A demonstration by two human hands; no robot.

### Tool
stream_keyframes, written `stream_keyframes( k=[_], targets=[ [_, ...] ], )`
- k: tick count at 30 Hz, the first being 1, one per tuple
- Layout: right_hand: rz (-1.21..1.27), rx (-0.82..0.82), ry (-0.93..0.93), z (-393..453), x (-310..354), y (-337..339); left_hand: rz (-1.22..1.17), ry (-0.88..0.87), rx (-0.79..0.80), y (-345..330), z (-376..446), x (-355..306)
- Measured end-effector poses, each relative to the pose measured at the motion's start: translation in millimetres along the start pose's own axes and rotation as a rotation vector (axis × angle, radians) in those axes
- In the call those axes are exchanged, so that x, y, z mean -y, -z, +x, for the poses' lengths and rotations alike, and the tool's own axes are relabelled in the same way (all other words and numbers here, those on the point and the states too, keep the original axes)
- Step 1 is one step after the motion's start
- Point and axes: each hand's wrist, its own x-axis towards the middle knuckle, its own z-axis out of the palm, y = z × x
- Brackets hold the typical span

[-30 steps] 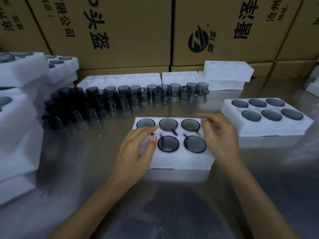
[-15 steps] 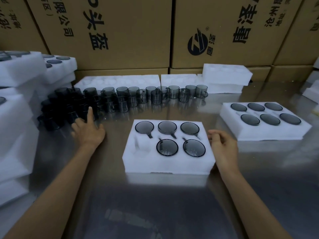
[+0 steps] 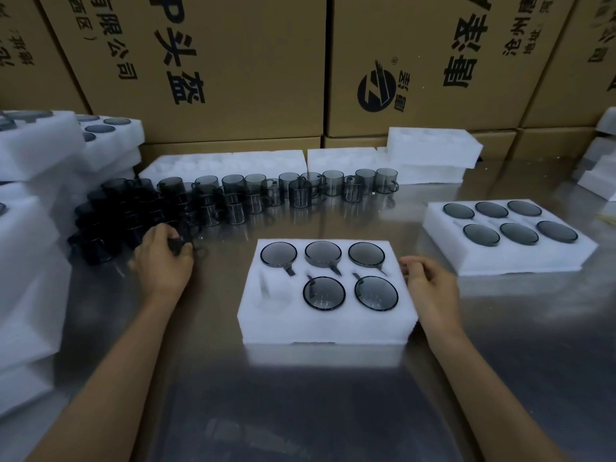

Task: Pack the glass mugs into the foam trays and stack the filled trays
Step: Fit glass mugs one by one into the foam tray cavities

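A white foam tray [image 3: 328, 326] lies in front of me on the steel table, with several smoky glass mugs [image 3: 324, 292] sunk in its holes; its near-left hole [image 3: 275, 296] holds nothing. My left hand [image 3: 163, 261] is at the left, by a crowd of loose dark mugs [image 3: 233, 198], its fingers curled round one dark mug [image 3: 181, 240] at the group's near edge. My right hand [image 3: 430, 288] rests against the tray's right side, fingers loosely bent, holding nothing. A second foam tray [image 3: 520, 258], filled with mugs, lies at the right.
Stacks of filled foam trays [image 3: 30, 261] rise along the left edge. Foam trays without mugs [image 3: 433, 151] lie behind the mug row. Brown cardboard boxes [image 3: 213, 68] wall off the back. More foam pieces [image 3: 600, 181] sit at the far right.
My left hand left the tray, went out to the loose mugs at the left and closed round one. My right hand slid off the tray's top to its right side.
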Motion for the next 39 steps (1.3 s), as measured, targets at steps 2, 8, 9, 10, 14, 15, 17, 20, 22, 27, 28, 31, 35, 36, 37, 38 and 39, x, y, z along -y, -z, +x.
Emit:
stream_keyframes(
  k=[2, 8, 9, 10, 14, 15, 17, 20, 22, 27, 28, 31, 35, 36, 37, 38, 39],
  targets=[
    [0.071, 0.056, -0.005, -2, 5, 3, -0.05, -0.053, -0.016, 1, -6, -3],
    [0.099, 0.229, -0.013, -6, 15, 4, -0.281, -0.1, -0.015, 12, -36, -23],
    [0.106, 0.243, -0.034, -5, 16, 4, -0.321, -0.12, -0.006, 15, -41, -31],
    [0.114, 0.255, -0.049, -4, 16, 5, -0.348, -0.14, 0.0, 18, -47, -40],
    [-0.005, 0.198, 0.109, -6, 24, 11, -0.454, -0.244, 0.069, 37, -80, -79],
    [-0.095, 0.159, 0.234, -10, 30, 12, -0.488, -0.295, 0.099, 43, -89, -87],
    [-0.135, 0.142, 0.476, -27, 44, 8, -0.523, -0.392, 0.131, 52, -105, -98],
    [-0.047, 0.326, 0.633, -68, 60, -15, -0.517, -0.494, 0.159, 59, -121, -110],
    [-0.053, 0.415, 0.688, -89, 61, -33, -0.481, -0.521, 0.161, 60, -127, -112],
    [0.059, 0.32, 0.703, -92, 53, -41, -0.458, -0.488, 0.211, 62, -138, -112],
    [0.072, 0.306, 0.678, -92, 52, -40, -0.452, -0.507, 0.253, 63, -138, -113],
    [0.042, 0.259, 0.646, -87, 49, -38, -0.459, -0.585, 0.417, 68, -132, -109],
    [0.026, 0.282, 0.669, -84, 47, -35, -0.417, -0.606, 0.504, 78, -122, -100],
    [0.023, 0.292, 0.682, -85, 46, -36, -0.403, -0.611, 0.499, 79, -120, -99],
    [0.018, 0.306, 0.692, -87, 45, -38, -0.389, -0.611, 0.492, 80, -117, -98],
    [0.016, 0.332, 0.692, -88, 45, -41, -0.376, -0.606, 0.484, 80, -114, -96],
    [0.016, 0.371, 0.675, -89, 47, -44, -0.364, -0.597, 0.474, 80, -110, -94]
  ],
)
